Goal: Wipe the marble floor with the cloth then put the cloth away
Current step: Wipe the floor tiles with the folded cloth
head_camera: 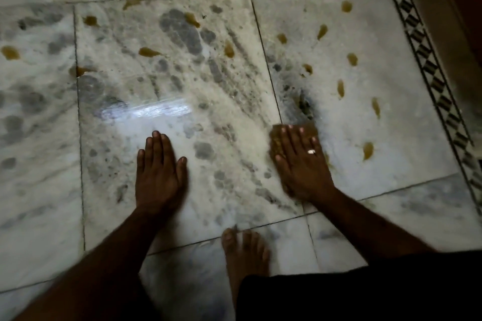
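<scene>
HEAD | right hand (300, 161) is pressing the cloth (310, 130) flat, fingers straight and spread, gripping nothing, so its full face is bearing on the marble floor (234, 101) beside a tile joint; left hand (159, 174) is lying flat, fingers extended, probably bracing body weight; brown spots (147, 52) are lying unwiped toward the far edge

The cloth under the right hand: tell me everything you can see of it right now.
The cloth looks brownish-tan and lies flat on the marble floor, right of centre in the head view, where a tile joint runs up to its far edge. The right hand presses on it with straight, spread fingers and covers most of it. Only the far edge and the left side show. Blur hides its weave and any folds. A dark smear lies just beyond it.
</scene>
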Motion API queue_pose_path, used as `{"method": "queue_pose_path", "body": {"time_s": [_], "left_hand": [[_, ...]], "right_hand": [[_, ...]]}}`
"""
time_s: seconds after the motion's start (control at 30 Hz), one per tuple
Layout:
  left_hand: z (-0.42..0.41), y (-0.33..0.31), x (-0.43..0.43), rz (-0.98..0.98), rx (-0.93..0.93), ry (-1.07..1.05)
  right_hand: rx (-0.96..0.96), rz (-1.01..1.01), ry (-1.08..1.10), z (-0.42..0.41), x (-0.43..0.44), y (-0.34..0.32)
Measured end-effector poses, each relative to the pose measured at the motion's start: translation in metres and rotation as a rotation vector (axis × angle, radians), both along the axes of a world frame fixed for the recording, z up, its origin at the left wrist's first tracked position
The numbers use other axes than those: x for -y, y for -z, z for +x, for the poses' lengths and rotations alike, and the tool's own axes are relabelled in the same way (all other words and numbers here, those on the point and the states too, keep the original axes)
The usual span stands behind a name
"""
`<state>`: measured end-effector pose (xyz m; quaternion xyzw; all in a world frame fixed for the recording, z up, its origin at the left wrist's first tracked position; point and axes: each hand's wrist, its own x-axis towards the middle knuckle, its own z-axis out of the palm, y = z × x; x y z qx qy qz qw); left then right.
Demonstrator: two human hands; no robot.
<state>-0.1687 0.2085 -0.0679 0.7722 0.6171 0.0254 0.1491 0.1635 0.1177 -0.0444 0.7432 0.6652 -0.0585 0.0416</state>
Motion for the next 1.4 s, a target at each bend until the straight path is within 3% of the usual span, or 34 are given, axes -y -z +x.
{"method": "queue_pose_path", "body": {"time_s": [0.17,0.37,0.7,0.87,1.0,1.13,1.27,1.4], "left_hand": [[0.003,0.003,0.001,0.02,-0.026,0.011],[0.002,0.007,-0.004,0.06,-0.037,0.053],[0.017,0.003,-0.017,0.079,-0.05,0.168],[0.042,-0.002,-0.022,0.038,-0.043,0.214],[0.063,-0.002,-0.016,0.057,-0.031,0.284],[0.1,-0.002,0.003,0.048,0.019,0.427],[0.124,-0.002,0.006,0.05,0.033,0.46],[0.153,-0.003,-0.008,0.094,0.023,0.577]], "right_hand": [[-0.043,-0.014,-0.19,-0.033,0.055,0.005],[-0.175,0.101,-0.539,-0.078,-0.021,0.011],[-0.101,0.134,-0.139,-0.025,-0.17,0.012],[0.02,0.108,0.123,0.036,-0.119,0.01],[0.074,0.145,0.197,0.01,-0.03,0.015],[-0.011,0.12,0.049,-0.053,0.03,0.01],[-0.123,0.186,-0.049,-0.043,0.001,0.011],[-0.095,0.135,0.145,0.021,-0.039,0.01]]}}
